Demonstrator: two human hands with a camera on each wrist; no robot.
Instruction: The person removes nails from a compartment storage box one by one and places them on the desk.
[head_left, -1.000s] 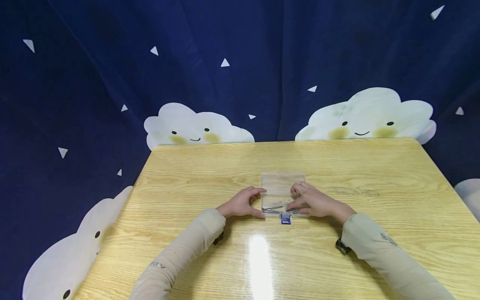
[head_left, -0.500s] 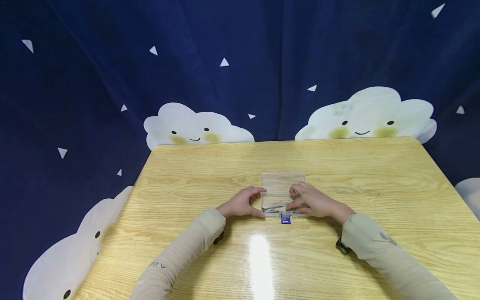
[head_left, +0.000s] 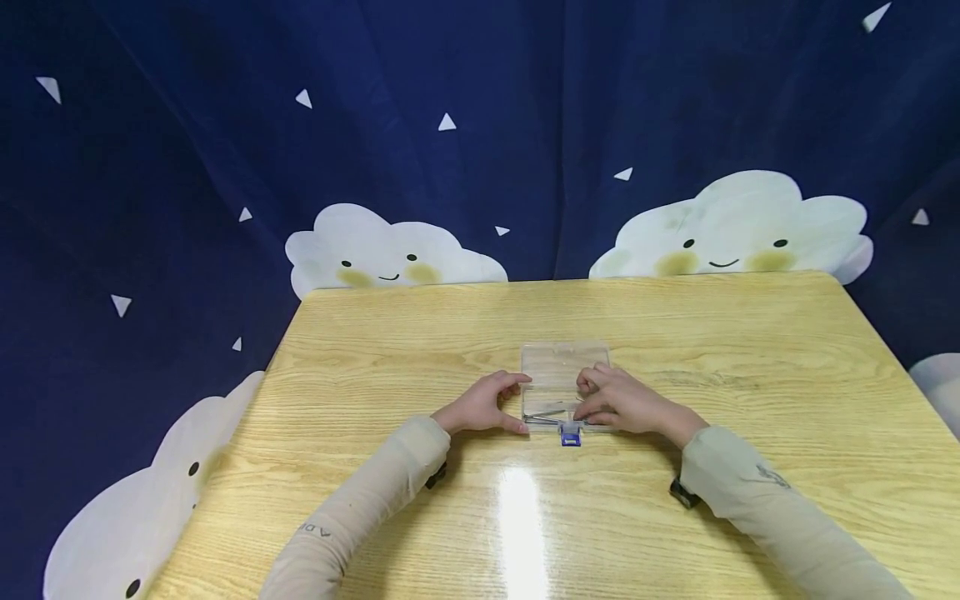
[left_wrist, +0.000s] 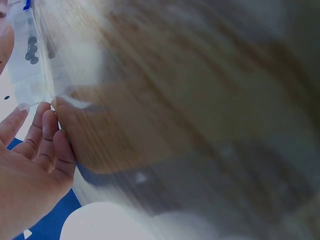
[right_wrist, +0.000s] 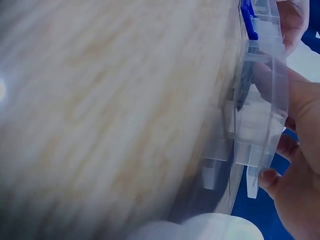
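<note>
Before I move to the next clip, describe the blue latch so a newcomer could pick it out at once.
On the wooden table, find the clear box lying open between the left hand and the right hand. At the middle of its near edge juts the blue latch. Its solid blue sets it apart from the see-through plastic around it.

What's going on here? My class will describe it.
A person's left hand touches the left side of an open clear plastic case on a wooden table; the right hand reaches into it, near what look like metal nails. Whether that hand grips one is hidden. The lid is open on the far side; the blue latch is at the near edge.
</note>
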